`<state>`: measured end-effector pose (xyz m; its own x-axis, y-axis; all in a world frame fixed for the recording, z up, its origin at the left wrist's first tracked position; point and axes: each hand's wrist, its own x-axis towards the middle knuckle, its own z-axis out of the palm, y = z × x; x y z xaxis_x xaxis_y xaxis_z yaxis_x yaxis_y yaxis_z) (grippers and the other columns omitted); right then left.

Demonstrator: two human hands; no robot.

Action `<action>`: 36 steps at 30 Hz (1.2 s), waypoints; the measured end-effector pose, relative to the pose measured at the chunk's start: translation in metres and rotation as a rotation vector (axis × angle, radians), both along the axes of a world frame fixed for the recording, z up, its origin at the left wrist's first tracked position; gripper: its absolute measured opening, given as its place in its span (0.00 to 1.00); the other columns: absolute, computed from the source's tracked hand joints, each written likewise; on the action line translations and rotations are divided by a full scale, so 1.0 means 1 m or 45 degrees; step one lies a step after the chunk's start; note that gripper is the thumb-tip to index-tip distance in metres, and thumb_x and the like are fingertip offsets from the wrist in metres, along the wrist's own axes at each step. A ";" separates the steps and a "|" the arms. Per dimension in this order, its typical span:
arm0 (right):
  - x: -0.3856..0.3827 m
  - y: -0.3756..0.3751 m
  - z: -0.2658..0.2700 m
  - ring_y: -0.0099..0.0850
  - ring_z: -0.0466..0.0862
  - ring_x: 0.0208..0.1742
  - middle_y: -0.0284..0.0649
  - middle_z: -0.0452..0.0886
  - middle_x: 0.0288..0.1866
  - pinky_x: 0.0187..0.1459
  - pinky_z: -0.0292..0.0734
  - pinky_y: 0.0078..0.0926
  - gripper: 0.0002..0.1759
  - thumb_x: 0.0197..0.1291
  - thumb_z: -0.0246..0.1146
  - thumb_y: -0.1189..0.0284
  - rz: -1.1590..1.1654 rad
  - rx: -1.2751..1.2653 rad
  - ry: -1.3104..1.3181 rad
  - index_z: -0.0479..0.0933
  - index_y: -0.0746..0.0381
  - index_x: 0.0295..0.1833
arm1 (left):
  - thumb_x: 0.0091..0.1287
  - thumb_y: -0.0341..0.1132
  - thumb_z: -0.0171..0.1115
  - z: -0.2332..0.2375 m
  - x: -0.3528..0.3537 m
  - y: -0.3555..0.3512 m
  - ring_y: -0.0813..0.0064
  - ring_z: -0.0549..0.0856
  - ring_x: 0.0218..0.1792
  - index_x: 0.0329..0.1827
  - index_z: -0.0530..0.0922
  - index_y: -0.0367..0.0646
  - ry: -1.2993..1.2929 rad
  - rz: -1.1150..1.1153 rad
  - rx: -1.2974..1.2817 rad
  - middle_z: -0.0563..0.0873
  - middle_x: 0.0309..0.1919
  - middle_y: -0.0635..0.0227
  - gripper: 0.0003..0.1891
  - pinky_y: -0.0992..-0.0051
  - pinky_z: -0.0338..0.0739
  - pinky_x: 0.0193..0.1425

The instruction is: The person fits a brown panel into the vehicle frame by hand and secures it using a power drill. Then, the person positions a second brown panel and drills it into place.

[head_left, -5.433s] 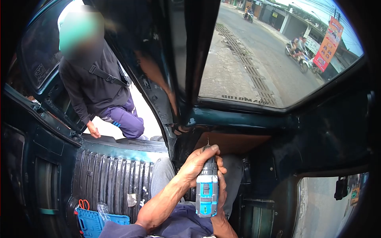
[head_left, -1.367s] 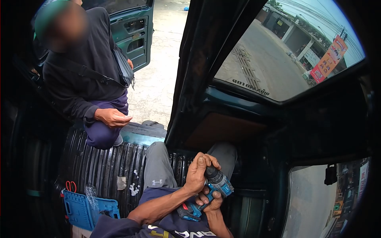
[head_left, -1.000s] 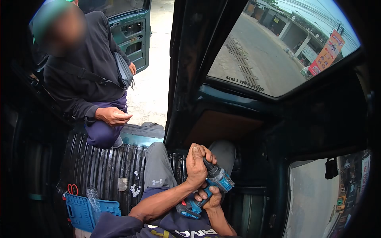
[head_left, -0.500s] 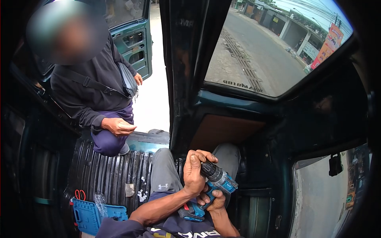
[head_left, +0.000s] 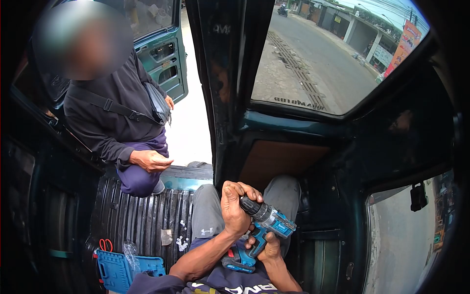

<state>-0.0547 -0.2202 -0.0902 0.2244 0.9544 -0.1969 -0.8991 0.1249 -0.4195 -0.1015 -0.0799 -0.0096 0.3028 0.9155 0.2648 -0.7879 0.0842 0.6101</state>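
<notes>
A blue and black cordless drill lies across my lap, its black chuck pointing up and to the left. My left hand is closed at the chuck, with fingers curled over its front end. Around the drill's handle, my right hand is wrapped, thumb toward the body. The battery base sticks out below, near my left forearm. Whether a bit sits in the chuck is hidden by my left fingers.
A co-worker crouches at the open side door, one hand held out. On the ribbed floor are small white pieces, a brownish scrap, a blue tool case and red-handled tool. A window is ahead.
The view has shifted slightly. Both my hands stay on the drill, with the left fingers a little changed around the chuck. The co-worker's pose is nearly the same.
</notes>
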 end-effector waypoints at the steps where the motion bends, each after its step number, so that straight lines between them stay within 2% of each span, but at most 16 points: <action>1: -0.001 0.000 -0.002 0.31 0.88 0.38 0.40 0.85 0.49 0.39 0.87 0.36 0.44 0.48 0.83 0.52 -0.002 -0.010 0.019 0.74 0.66 0.63 | 0.85 0.51 0.37 -0.001 0.000 0.001 0.68 0.79 0.32 0.40 0.63 0.47 -0.004 0.006 -0.001 0.75 0.29 0.63 0.19 0.64 0.81 0.45; 6: 0.000 0.000 -0.014 0.29 0.87 0.37 0.39 0.84 0.49 0.38 0.85 0.33 0.49 0.41 0.84 0.46 0.057 0.005 0.061 0.74 0.64 0.64 | 0.86 0.51 0.38 -0.005 -0.004 -0.003 0.68 0.79 0.32 0.40 0.63 0.47 0.019 0.012 0.024 0.75 0.29 0.63 0.19 0.64 0.81 0.45; 9: 0.001 0.000 -0.013 0.26 0.84 0.35 0.38 0.83 0.49 0.37 0.81 0.30 0.48 0.42 0.84 0.48 0.101 0.043 0.111 0.73 0.62 0.64 | 0.86 0.50 0.38 -0.004 -0.003 -0.002 0.68 0.79 0.33 0.39 0.62 0.47 0.016 0.025 0.013 0.75 0.29 0.63 0.19 0.64 0.80 0.46; 11: 0.001 0.002 -0.010 0.23 0.80 0.33 0.37 0.82 0.49 0.37 0.77 0.27 0.44 0.47 0.84 0.51 0.133 0.064 0.178 0.73 0.61 0.63 | 0.86 0.50 0.38 -0.005 -0.003 -0.001 0.68 0.79 0.33 0.39 0.62 0.47 0.007 0.023 -0.011 0.75 0.29 0.63 0.19 0.63 0.80 0.46; 17: 0.003 0.005 -0.005 0.23 0.79 0.34 0.36 0.81 0.48 0.38 0.77 0.27 0.37 0.53 0.82 0.59 0.143 0.071 0.157 0.73 0.61 0.63 | 0.85 0.51 0.39 -0.011 -0.001 0.003 0.66 0.80 0.35 0.39 0.62 0.46 -0.011 0.033 0.013 0.76 0.31 0.61 0.19 0.64 0.80 0.47; 29: 0.008 0.006 -0.009 0.24 0.80 0.34 0.38 0.83 0.50 0.37 0.77 0.28 0.37 0.52 0.82 0.60 0.119 0.081 0.129 0.74 0.62 0.62 | 0.85 0.51 0.38 -0.011 0.000 0.003 0.66 0.81 0.36 0.41 0.63 0.46 0.035 0.010 -0.055 0.77 0.32 0.60 0.19 0.63 0.80 0.48; 31: 0.008 0.005 -0.011 0.25 0.80 0.34 0.38 0.83 0.51 0.38 0.77 0.29 0.36 0.53 0.82 0.62 0.111 0.097 0.158 0.73 0.63 0.62 | 0.85 0.51 0.42 -0.014 0.000 0.003 0.62 0.85 0.42 0.46 0.66 0.45 -0.049 -0.080 -0.035 0.81 0.37 0.58 0.18 0.61 0.82 0.54; 32: 0.009 0.005 -0.011 0.25 0.80 0.34 0.39 0.83 0.52 0.39 0.77 0.30 0.35 0.53 0.82 0.65 0.108 0.113 0.185 0.73 0.64 0.63 | 0.85 0.51 0.42 -0.013 0.000 0.003 0.62 0.85 0.42 0.46 0.66 0.45 -0.052 -0.080 -0.034 0.81 0.37 0.58 0.18 0.61 0.82 0.54; 34: 0.008 0.005 -0.008 0.25 0.80 0.34 0.39 0.83 0.52 0.39 0.77 0.31 0.33 0.54 0.80 0.68 0.084 0.122 0.184 0.74 0.64 0.62 | 0.80 0.51 0.54 -0.009 -0.002 0.002 0.58 0.86 0.55 0.57 0.67 0.44 -0.036 -0.231 -0.099 0.84 0.46 0.55 0.19 0.58 0.79 0.66; 35: 0.008 0.005 -0.007 0.26 0.80 0.34 0.40 0.83 0.53 0.40 0.77 0.31 0.31 0.55 0.78 0.71 0.061 0.129 0.184 0.74 0.65 0.62 | 0.80 0.51 0.54 -0.013 -0.003 0.002 0.58 0.86 0.55 0.57 0.67 0.44 -0.040 -0.224 -0.099 0.84 0.46 0.55 0.19 0.58 0.79 0.66; 36: 0.009 0.006 -0.004 0.26 0.80 0.34 0.40 0.83 0.53 0.40 0.77 0.31 0.31 0.55 0.78 0.71 0.072 0.129 0.178 0.74 0.65 0.62 | 0.77 0.49 0.60 -0.019 -0.005 0.003 0.58 0.84 0.59 0.61 0.66 0.43 0.016 -0.383 -0.090 0.84 0.50 0.54 0.22 0.57 0.76 0.70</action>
